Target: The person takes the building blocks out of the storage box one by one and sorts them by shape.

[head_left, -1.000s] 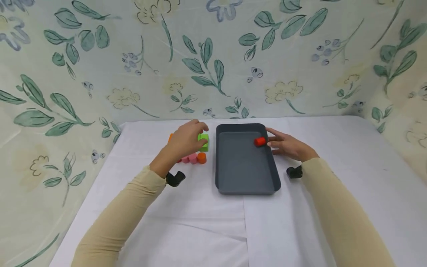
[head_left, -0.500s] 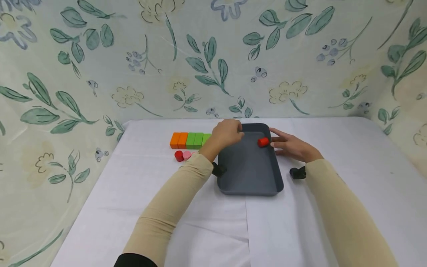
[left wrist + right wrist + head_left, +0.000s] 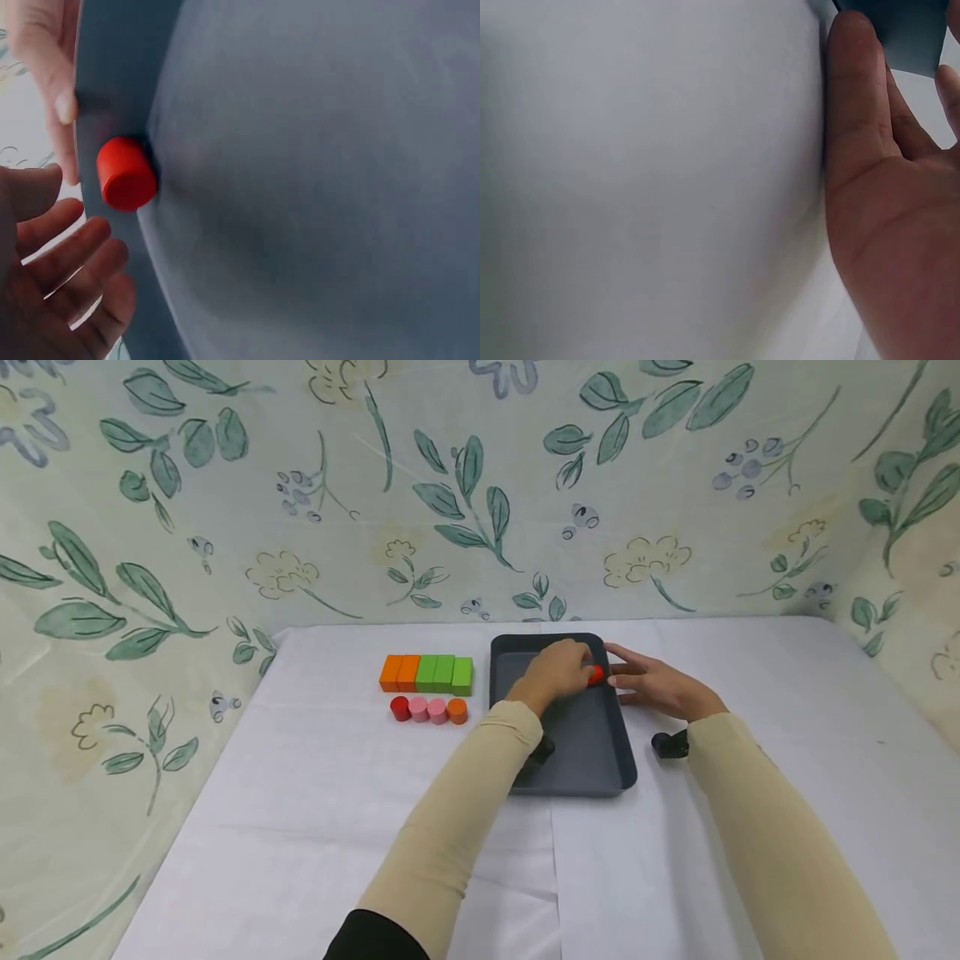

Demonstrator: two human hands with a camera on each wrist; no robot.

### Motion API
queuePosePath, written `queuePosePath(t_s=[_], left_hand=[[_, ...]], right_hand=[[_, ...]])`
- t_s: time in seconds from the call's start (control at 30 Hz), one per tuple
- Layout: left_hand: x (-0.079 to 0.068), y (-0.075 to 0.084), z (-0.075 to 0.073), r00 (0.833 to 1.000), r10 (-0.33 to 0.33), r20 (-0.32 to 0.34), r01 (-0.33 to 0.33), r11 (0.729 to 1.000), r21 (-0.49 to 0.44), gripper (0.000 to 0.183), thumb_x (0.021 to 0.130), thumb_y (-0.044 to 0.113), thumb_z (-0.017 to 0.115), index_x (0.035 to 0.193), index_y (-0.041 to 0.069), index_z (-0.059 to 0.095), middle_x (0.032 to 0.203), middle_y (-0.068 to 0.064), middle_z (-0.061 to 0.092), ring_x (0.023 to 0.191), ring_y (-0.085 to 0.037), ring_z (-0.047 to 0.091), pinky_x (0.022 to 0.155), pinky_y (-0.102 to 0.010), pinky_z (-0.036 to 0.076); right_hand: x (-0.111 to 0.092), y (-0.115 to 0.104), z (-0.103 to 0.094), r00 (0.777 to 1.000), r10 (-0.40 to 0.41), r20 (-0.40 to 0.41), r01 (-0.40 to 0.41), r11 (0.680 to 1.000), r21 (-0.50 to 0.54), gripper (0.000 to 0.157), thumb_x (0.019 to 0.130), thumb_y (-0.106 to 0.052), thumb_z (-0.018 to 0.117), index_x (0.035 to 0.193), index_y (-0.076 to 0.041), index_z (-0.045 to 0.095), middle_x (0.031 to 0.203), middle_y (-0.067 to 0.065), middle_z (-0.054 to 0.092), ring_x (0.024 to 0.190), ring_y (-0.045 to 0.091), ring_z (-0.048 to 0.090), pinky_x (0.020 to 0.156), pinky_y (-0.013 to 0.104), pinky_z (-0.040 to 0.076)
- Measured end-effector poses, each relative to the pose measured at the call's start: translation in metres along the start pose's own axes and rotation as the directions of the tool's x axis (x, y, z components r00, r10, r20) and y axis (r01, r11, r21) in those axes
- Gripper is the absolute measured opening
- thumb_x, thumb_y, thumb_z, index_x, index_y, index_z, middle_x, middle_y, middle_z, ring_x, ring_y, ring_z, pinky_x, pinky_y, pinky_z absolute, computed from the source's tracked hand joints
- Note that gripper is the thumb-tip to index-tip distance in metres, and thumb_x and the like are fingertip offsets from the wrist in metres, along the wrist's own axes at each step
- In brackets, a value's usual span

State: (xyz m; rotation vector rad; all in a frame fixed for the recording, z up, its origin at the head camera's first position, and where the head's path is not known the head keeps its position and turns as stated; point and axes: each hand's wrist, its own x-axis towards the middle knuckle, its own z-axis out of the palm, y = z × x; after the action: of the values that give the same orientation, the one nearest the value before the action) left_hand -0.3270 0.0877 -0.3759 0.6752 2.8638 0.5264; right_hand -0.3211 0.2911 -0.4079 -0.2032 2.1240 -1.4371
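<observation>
A dark grey rectangular tray (image 3: 581, 752) sits on the white-covered table. Against its right wall lies a small red cylinder block (image 3: 126, 176), partly hidden by my left hand in the head view. My left hand (image 3: 557, 671) reaches over the tray, its fingers apart and loosely bent beside the cylinder; the left wrist view shows nothing between thumb and fingers. My right hand (image 3: 657, 687) is at the tray's right outer wall, with extended fingertips (image 3: 851, 45) right at that wall.
Left of the tray stands a row of orange blocks (image 3: 399, 673) and green blocks (image 3: 444, 675). In front of it are a dark red cylinder (image 3: 401, 708), pink cylinders (image 3: 428, 711) and an orange cylinder (image 3: 457, 711). A floral cloth (image 3: 480, 552) hangs behind the table.
My left hand has moved right, from over the blocks to the red cylinder inside the tray, uncovering the rows of blocks. The right hand has stayed at the tray's wall.
</observation>
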Motion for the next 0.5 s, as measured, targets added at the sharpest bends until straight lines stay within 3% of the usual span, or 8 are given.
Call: queuePosePath(t_s=[0.2, 0.33, 0.5], left_hand=[[0.006, 0.009, 0.016, 0.997, -0.065, 0.032, 0.065, 0.998, 0.007, 0.035, 0.103, 0.033, 0.046, 0.132, 0.019, 0.061, 0.126, 0.003, 0.065, 0.106, -0.014, 0.060, 0.093, -0.033, 0.052], [0.009, 0.018, 0.026, 0.990, -0.144, -0.014, 0.144, 0.989, 0.014, 0.025, 0.101, 0.032, 0.052, 0.119, 0.023, 0.067, 0.114, 0.006, 0.068, 0.097, -0.012, 0.061, 0.082, -0.032, 0.054], [0.013, 0.025, 0.032, 0.981, -0.185, -0.063, 0.185, 0.983, -0.005, 0.016, 0.095, 0.026, 0.059, 0.106, 0.022, 0.070, 0.101, 0.005, 0.067, 0.088, -0.013, 0.060, 0.074, -0.030, 0.051]], right_hand=[[0.001, 0.000, 0.002, 1.000, -0.022, 0.011, 0.022, 1.000, 0.017, 0.081, 0.101, -0.021, 0.054, 0.160, -0.028, -0.001, 0.165, 0.024, 0.010, 0.150, 0.041, 0.024, 0.120, 0.057, 0.027], [0.000, 0.001, 0.002, 1.000, -0.015, -0.001, 0.015, 1.000, -0.004, 0.081, 0.101, -0.022, 0.054, 0.160, -0.029, -0.001, 0.166, 0.024, 0.009, 0.151, 0.042, 0.023, 0.120, 0.056, 0.027], [-0.001, 0.000, 0.002, 1.000, -0.011, -0.005, 0.011, 1.000, -0.028, 0.080, 0.102, -0.020, 0.052, 0.160, -0.028, -0.002, 0.165, 0.025, 0.009, 0.150, 0.044, 0.023, 0.120, 0.057, 0.027]])
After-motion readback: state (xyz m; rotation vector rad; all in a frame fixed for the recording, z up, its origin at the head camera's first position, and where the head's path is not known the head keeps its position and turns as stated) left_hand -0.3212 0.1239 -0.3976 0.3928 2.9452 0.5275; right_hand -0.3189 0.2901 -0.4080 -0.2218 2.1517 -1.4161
